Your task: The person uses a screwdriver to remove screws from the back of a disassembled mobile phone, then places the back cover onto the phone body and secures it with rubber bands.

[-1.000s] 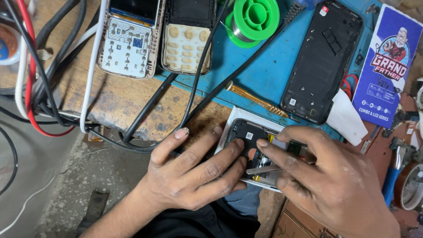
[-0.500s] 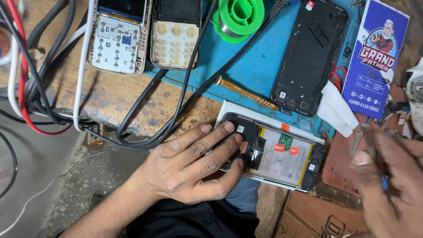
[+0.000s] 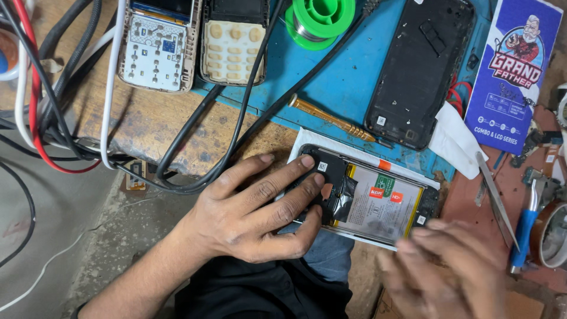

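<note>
opened phone [image 3: 378, 204] under left hand [image 3: 260, 212], screwdriver [image 3: 331, 118] behind

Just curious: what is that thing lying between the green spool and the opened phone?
A gold screwdriver lies on the blue mat, between spool and phone, in the head view.

Worn wooden workbench [image 3: 147, 127], scratched; blue mat [image 3: 342, 88] over its far part; grey concrete floor [image 3: 53, 236] at left.

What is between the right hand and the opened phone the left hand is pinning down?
Nothing visible. The blurred right hand hovers at the near right corner of the opened phone, with no tool or cable between them. The left hand presses the phone's other end.
</note>
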